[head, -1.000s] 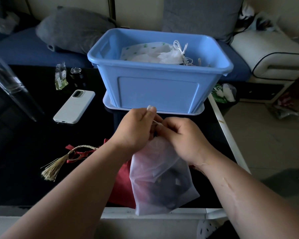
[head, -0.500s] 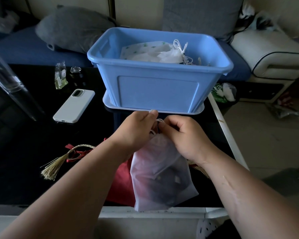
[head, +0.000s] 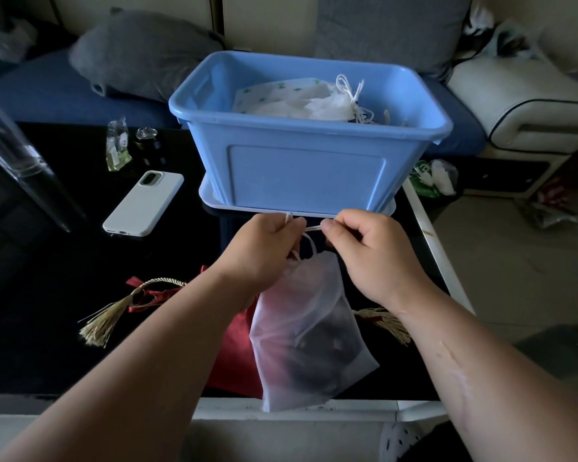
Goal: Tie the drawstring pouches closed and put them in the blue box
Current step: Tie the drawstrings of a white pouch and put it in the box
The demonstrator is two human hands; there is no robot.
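Hands: left hand [head: 264, 248] and right hand [head: 371, 255] have drawn apart since half a second ago, each pinching the white cord [head: 312, 228], now taut between them.
White pouch [head: 307, 335]: hangs from the cord over the table's [head: 47, 295] near edge, dark contents showing through.
Red pouch [head: 234, 358]: lies under it at the near edge, gold tassel [head: 101, 323] to its left.
Phone [head: 144, 203]: white case, camera side up, left of the box.
Packet [head: 117, 148]: far edge; green print too small to read.
Blue box [head: 307, 175]: far right corner, tied pouches [head: 297, 100] inside.

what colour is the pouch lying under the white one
Dark red: the red pouch shows best in the head view.
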